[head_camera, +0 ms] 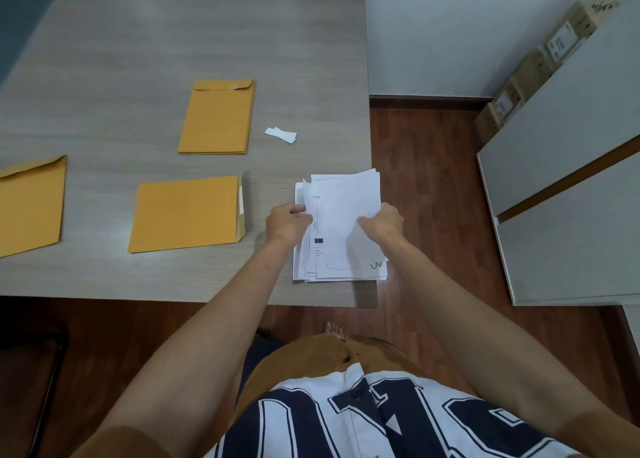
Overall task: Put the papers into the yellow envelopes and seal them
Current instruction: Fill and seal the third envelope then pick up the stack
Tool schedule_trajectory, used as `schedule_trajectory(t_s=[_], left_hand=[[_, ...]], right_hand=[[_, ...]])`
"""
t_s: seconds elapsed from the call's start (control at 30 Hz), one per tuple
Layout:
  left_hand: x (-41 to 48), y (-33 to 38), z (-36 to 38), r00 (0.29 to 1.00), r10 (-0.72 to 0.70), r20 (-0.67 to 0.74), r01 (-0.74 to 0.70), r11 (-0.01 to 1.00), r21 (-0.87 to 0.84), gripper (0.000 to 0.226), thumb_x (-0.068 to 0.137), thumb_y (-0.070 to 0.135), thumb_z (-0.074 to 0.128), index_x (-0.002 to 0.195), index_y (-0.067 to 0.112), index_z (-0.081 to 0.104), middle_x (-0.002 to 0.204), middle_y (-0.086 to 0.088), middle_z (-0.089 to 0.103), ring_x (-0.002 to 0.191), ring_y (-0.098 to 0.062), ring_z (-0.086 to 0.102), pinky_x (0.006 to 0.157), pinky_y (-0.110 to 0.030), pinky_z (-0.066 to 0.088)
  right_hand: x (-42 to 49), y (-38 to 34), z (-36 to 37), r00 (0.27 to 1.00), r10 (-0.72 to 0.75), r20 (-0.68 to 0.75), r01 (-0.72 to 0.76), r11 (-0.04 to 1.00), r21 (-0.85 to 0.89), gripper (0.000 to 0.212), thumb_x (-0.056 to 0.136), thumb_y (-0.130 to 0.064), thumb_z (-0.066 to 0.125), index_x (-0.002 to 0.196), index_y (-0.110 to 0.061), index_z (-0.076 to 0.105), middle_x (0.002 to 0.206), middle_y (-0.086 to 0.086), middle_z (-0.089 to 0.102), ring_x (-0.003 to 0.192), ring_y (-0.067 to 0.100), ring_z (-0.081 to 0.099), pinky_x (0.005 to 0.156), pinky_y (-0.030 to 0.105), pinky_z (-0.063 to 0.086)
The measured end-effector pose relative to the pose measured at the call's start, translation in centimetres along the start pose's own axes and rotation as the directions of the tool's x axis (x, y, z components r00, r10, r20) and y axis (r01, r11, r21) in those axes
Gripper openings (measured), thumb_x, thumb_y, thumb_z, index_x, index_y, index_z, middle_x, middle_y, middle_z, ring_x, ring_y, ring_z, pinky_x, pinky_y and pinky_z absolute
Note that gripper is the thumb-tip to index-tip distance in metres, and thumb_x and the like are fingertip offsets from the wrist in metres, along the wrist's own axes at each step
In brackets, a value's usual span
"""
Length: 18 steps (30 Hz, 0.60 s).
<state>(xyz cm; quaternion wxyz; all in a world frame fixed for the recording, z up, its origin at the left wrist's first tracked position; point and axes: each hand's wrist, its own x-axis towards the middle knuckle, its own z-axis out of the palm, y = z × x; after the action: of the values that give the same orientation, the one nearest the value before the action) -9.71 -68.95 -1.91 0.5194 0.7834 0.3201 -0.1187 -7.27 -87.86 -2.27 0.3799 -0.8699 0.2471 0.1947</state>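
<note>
Left hand [286,222] and right hand [383,222] pinch papers [343,208], fingertips partly hidden.

No legible text: papers [341,229] print too small, box labels [561,40] blurred, shirt letters [408,405] cropped.
</note>
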Motion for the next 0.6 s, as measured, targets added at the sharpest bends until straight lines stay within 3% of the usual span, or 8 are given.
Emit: schedule_trajectory(t_s=[0.07,0.2,0.43,0.6], left_hand=[[0.0,-0.1,0.1,1.000,-0.003,0.017,0.003,1.000,-0.009,0.010,0.081,0.013,0.074,0.088,0.019,0.071,0.080,0.011,0.064,0.090,-0.017,0.065,0.086,-0.027,0.053],[-0.1,-0.1,0.3,0.998,-0.004,0.067,0.006,1.000,-0.024,0.037,0.080,0.016,0.076,0.115,0.010,0.066,0.104,-0.004,0.070,0.098,-0.021,0.068,0.094,-0.035,0.054],[-0.5,0.1,1.0,0.996,-0.009,0.086,0.026,0.980,-0.197,0.036,0.077,0.011,0.074,0.107,0.013,0.054,0.106,-0.005,0.068,0.095,-0.023,0.069,0.088,-0.041,0.057],[-0.8,1.4,0.8,0.983,0.039,0.178,0.024,0.941,-0.338,0.033,0.079,0.004,0.072,0.107,0.018,0.059,0.097,0.001,0.072,0.090,-0.021,0.072,0.077,-0.035,0.060]], right_hand=[[-0.1,0.0,0.0,1.000,-0.005,0.003,0.005,1.000,-0.012,0.041,0.084,-0.024,0.067,0.119,-0.004,0.059,0.120,0.010,0.065,0.114,0.028,0.060,0.087,0.031,0.052],[-0.3,-0.1,-0.2,1.000,-0.002,0.002,0.002,1.000,0.013,0.040,0.084,-0.025,0.067,0.118,-0.005,0.058,0.119,0.009,0.065,0.112,0.028,0.060,0.083,0.030,0.050],[-0.9,-0.3,-0.6,1.000,-0.024,0.009,0.023,0.995,0.097,0.039,0.083,-0.034,0.067,0.112,-0.008,0.061,0.111,0.006,0.068,0.108,0.024,0.062,0.080,0.028,0.049],[-1.8,-2.0,-0.4,0.994,-0.108,-0.022,0.109,0.991,0.077,0.044,0.081,-0.040,0.067,0.109,-0.007,0.063,0.109,0.006,0.066,0.105,0.022,0.062,0.080,0.029,0.050]])
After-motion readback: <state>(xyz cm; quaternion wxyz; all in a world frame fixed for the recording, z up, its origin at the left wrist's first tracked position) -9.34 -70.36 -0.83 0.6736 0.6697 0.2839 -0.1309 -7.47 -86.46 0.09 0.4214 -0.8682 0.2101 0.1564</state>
